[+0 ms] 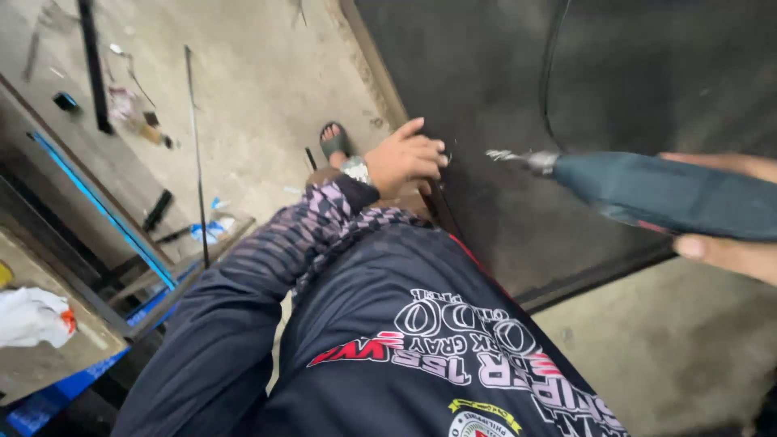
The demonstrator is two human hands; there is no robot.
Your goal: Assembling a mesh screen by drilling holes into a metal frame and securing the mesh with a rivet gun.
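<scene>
Evidently the right hand (728, 243) is wrapping closed around the body of a dark teal, cylindrical power tool (672, 194), fingers above and thumb below, and its bright metal bit (518, 158) is hanging just over the large dark metal sheet (566, 97). The left hand (405, 158) is curling over the near edge of that sheet, fingers bent and pressing on it, with nothing loose in its grip; a silver wristwatch (354, 170) is sitting above the patterned purple sleeve (307, 235). Those fingertips are lying near the bit, so a skid across the smooth metal would likely be carrying the tip toward them. A sandalled foot (333, 142) is showing on the littered concrete floor (259, 89) just beyond the edge, exposed to anything falling.
</scene>
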